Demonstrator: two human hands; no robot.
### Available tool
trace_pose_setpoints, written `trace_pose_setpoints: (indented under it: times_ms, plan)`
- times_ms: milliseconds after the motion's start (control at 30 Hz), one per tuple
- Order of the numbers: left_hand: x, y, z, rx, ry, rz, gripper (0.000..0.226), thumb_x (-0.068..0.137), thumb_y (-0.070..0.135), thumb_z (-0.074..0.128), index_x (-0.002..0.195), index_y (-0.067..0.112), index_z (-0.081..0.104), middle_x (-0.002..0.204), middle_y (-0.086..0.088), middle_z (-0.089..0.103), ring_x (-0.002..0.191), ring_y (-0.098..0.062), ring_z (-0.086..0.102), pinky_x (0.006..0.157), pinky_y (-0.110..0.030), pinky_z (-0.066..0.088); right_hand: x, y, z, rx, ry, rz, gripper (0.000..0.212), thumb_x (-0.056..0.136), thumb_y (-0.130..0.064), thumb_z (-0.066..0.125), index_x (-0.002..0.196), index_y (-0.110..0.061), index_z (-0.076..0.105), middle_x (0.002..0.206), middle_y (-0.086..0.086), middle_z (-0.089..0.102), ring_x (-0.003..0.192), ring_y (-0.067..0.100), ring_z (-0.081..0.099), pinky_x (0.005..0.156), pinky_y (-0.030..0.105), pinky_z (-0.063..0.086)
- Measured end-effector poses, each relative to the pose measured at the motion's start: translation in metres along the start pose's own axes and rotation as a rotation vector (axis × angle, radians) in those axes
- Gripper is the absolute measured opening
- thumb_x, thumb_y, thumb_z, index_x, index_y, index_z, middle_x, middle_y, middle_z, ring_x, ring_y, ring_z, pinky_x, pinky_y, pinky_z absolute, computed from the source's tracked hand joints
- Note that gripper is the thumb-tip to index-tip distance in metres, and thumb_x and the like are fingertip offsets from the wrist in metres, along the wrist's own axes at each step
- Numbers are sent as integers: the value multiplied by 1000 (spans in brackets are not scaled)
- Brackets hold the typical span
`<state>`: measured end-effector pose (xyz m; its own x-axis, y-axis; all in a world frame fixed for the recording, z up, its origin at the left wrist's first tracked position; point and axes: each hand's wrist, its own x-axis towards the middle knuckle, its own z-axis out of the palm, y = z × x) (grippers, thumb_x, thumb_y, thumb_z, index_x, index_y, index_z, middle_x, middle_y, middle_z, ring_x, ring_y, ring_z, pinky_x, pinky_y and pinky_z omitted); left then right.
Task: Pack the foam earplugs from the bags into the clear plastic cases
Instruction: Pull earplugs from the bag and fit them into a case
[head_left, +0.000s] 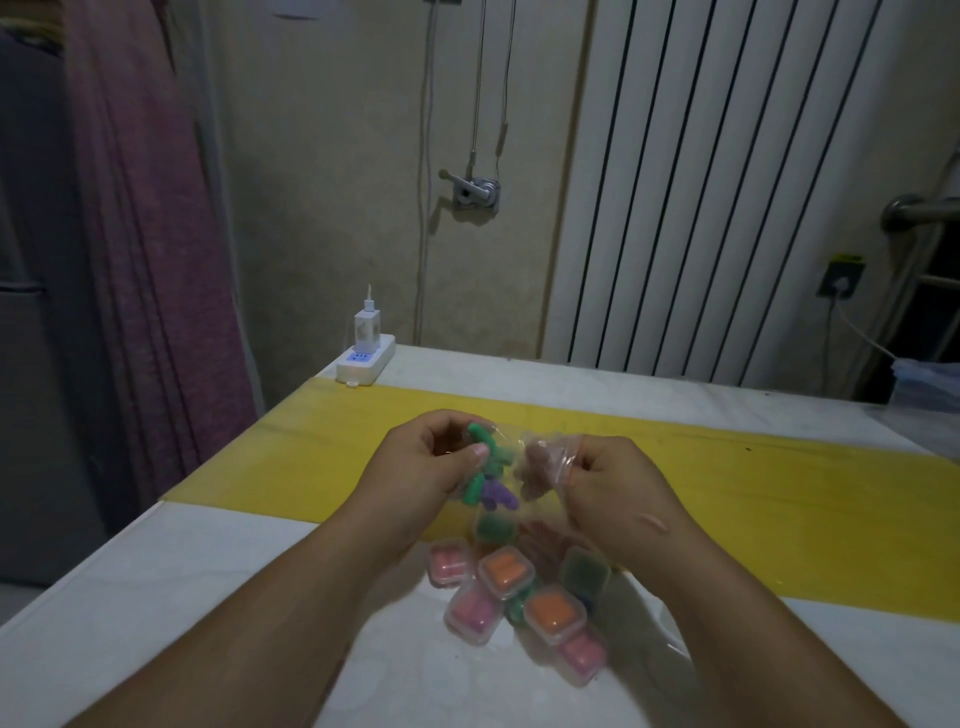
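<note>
- Your left hand (426, 467) has a closed grip on the clear bag (537, 462) of green and purple earplugs (496, 493).
- Your right hand (613, 483) pinches its crumpled far side, or possibly a second bag; the light is too dim to tell.
- Ease the mouth apart gently so nothing spills.
- The filled cases (506, 569) lie on the worktop (208, 597), just below your grip.

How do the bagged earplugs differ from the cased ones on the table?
The bagged earplugs lie loose in clear bags held above the table by the left hand and right hand. The cased earplugs sit in small square cases on it. Bagged colours include green and purple, while cased ones show pink, orange and green. Both sets include green.
</note>
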<state>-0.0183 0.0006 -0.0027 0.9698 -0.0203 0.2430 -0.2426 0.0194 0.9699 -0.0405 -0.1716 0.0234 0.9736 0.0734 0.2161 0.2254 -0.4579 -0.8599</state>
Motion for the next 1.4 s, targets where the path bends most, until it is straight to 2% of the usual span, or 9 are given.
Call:
trace_pose_setpoints:
  times_ms: [133, 233, 300, 533, 633, 833, 967, 1100, 1400]
  plan:
    - [0, 1, -1, -8, 26, -7, 18, 87, -4, 63, 95, 10, 71, 84, -5, 71, 77, -14, 66, 71, -31, 56, -2, -5, -2, 83, -71, 10, 26, 97, -37, 52, 93, -27, 75, 80, 6, 73, 43, 6, 42, 46, 20, 37]
    - [-1, 1, 0, -2, 14, -8, 16, 86, -3, 64, 96, 8, 70, 84, -8, 69, 75, -15, 64, 65, -26, 53, 1, -2, 0, -41, 8, -64, 13, 91, -27, 64, 86, -31, 76, 86, -5, 74, 76, 9, 64, 71, 25, 50]
    - [-2, 1, 1, 13, -1, -8, 15, 85, -3, 66, 94, 8, 70, 85, -11, 68, 74, -16, 63, 65, -28, 51, 2, -1, 1, -131, 95, -94, 11, 83, -18, 73, 87, -28, 78, 90, -8, 73, 84, 9, 66, 79, 27, 53]
    - [-3, 2, 4, 21, -11, -1, 15, 84, -4, 67, 93, 7, 70, 98, -28, 65, 79, -24, 59, 72, -38, 49, 3, 2, 4, -144, 41, -125, 9, 76, -24, 79, 77, -32, 76, 86, -13, 72, 80, 7, 66, 73, 31, 56]
    - [-4, 3, 4, -10, -35, -21, 20, 84, -8, 63, 95, 7, 70, 97, -26, 67, 81, -27, 61, 74, -41, 50, 4, 4, 7, -123, 40, -112, 11, 75, -26, 79, 78, -34, 74, 84, -15, 71, 77, 4, 66, 70, 27, 55]
    - [-4, 4, 3, -74, -72, -49, 36, 79, -17, 62, 99, 12, 71, 97, -18, 68, 88, -31, 64, 90, -59, 48, 3, 4, 8, -102, 96, -138, 16, 71, -28, 82, 82, -33, 72, 81, -15, 72, 77, 3, 67, 69, 26, 55]
    - [-3, 3, 1, -58, -50, -30, 28, 75, -16, 66, 90, 7, 69, 81, -7, 68, 79, -24, 62, 76, -45, 55, 2, 2, 9, -70, 94, -132, 17, 73, -22, 80, 83, -34, 74, 82, -18, 73, 78, 0, 67, 70, 22, 54]
    - [-2, 2, 2, -33, -32, -20, 19, 75, -11, 72, 78, 5, 62, 66, -1, 61, 60, -12, 55, 52, -21, 47, 4, 5, 8, -30, 95, -131, 24, 73, -12, 79, 75, -35, 72, 82, -18, 72, 78, 1, 67, 68, 20, 51]
    - [-2, 2, 3, -24, -46, 0, 26, 74, -21, 63, 78, 4, 64, 68, -3, 61, 63, -15, 55, 52, -21, 47, 5, 8, 13, -69, 88, -138, 18, 75, -23, 79, 74, -39, 70, 80, -21, 71, 74, -3, 65, 67, 20, 54]
